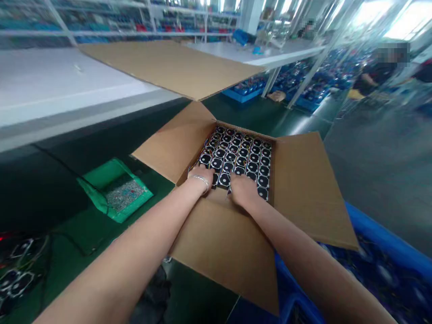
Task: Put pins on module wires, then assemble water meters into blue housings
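An open cardboard box stands in front of me, its flaps folded outward. Inside, rows of small black motors with pale metal rims and coloured wires are packed side by side. My left hand, with a bracelet at the wrist, reaches into the near left corner with its fingers curled down among the motors. Close to the near wall, my right hand is also closed, its fingertips down beside the motors. What either hand grips is hidden. A bare patch of cardboard shows between the hands.
A green bin with small bits in it sits on the floor at left. Blue crates of parts stand at right. A white workbench runs behind the box's far flap. People are at far right.
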Tool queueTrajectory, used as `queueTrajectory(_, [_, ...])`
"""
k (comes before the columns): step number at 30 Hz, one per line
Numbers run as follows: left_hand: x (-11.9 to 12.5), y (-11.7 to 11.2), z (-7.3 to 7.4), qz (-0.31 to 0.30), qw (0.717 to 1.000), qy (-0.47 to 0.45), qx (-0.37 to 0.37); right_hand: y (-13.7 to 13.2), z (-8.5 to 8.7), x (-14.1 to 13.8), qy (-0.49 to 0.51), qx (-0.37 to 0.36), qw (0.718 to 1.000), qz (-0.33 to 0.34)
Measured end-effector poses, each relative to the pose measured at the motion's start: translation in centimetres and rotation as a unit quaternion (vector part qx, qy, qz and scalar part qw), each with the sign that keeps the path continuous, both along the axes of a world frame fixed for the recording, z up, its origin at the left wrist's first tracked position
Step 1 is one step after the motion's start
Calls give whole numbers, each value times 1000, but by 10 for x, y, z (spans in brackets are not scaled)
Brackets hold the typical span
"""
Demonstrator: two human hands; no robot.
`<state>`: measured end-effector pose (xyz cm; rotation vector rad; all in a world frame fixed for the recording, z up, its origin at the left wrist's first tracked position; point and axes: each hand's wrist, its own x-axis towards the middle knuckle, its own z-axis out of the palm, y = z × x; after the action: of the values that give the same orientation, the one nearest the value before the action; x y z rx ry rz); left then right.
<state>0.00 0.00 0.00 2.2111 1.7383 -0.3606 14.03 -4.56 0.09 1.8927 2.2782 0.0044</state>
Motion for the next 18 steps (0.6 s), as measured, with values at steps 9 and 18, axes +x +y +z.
queueTrajectory(9, [-5, -12, -5, 0, 999, -23, 46, -1, -17, -16, 34, 47, 998, -5])
queueTrajectory(18, [-7, -22, -11, 16, 994, -59, 92, -5, -21, -21, 56, 17, 998, 35])
